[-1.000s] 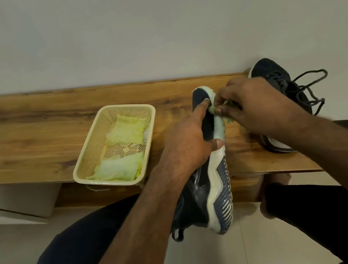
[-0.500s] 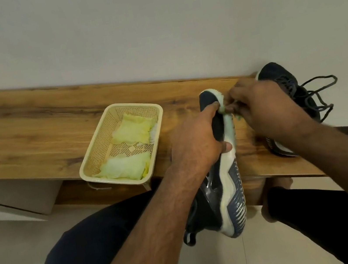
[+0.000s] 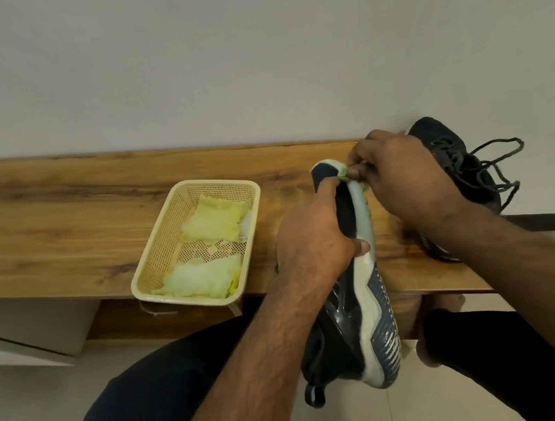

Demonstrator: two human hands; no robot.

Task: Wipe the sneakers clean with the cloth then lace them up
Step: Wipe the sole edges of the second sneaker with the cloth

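My left hand (image 3: pixel 313 237) grips a dark blue sneaker (image 3: pixel 359 310) by its forefoot, turned on its side with the pale sole facing right and its toe over the wooden bench (image 3: pixel 51 226). My right hand (image 3: pixel 407 181) pinches a small pale green cloth (image 3: pixel 345 174) against the white sole edge at the toe. Most of the cloth is hidden under the fingers. A second dark sneaker (image 3: pixel 459 165) lies on the bench behind my right hand, its loose laces spread to the right.
A beige perforated basket (image 3: pixel 161 251) sits at the bench's front edge, left of the held sneaker, with two folded yellow-green cloths inside. A plain wall rises behind the bench. My knees in dark trousers are below, over a tiled floor.
My right hand with the cloth has slid along the sole edge up to the tip of the toe. The left hand keeps the same hold on the sneaker.
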